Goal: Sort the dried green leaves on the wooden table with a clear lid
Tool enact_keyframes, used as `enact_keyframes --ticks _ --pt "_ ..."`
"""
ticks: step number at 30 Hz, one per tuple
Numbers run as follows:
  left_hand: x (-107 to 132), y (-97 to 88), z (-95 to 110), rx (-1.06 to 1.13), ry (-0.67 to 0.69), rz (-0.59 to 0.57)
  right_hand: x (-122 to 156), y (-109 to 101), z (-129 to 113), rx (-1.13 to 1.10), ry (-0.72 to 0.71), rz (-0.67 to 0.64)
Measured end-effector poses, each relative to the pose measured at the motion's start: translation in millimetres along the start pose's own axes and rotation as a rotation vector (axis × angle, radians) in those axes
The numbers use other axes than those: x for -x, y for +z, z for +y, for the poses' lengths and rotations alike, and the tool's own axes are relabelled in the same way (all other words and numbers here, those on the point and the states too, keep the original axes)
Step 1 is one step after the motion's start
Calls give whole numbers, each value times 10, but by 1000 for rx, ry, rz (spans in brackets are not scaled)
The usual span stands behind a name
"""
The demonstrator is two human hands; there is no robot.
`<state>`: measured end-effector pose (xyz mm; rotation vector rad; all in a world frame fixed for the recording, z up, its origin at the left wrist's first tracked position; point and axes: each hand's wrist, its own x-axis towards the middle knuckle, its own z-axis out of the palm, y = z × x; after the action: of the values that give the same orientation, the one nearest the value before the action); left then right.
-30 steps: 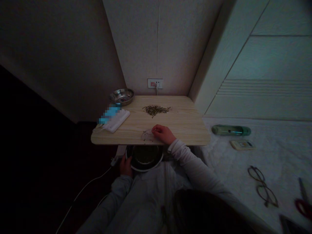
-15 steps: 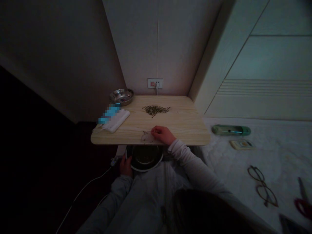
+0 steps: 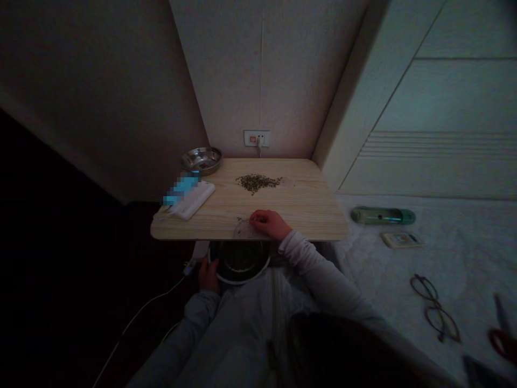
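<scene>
My right hand (image 3: 270,223) rests near the front edge of a light wooden table (image 3: 299,210), its fingers pinched together. What they hold, if anything, is too small to make out. Beside the fingertips lies a faint translucent patch (image 3: 243,230) with a few dark grains at its far side. Farther back is a loose pile of small greenish-brown grains (image 3: 257,183). Below the table edge, my left hand (image 3: 209,276) grips the left rim of a round dark bowl (image 3: 240,257) with a pale rim. The bowl's contents are hard to see in the dim light.
A steel bowl (image 3: 202,160) stands at the table's back left, near a white box-like object (image 3: 194,200) and a blurred blue item. A plugged socket (image 3: 257,138) is on the wall. On the white bedding lie a green case (image 3: 383,215), glasses (image 3: 435,308) and red-handled scissors (image 3: 503,342).
A few dark grains at the table's front edge, by my right hand, no longer show there. My right hand has barely shifted. My left hand and the dark bowl look unmoved.
</scene>
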<state>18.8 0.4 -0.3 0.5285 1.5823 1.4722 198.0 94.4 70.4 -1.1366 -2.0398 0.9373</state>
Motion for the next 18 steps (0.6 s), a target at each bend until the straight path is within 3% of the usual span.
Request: enact_keyframes --ticks 5,11,18 --pt "26 -1 24 -35 40 2 1 -10 26 -106 66 106" --pt "36 4 51 -82 50 37 168 -168 125 -173 153 268" --pt "5 -2 1 -45 65 6 330 -241 168 -28 163 233"
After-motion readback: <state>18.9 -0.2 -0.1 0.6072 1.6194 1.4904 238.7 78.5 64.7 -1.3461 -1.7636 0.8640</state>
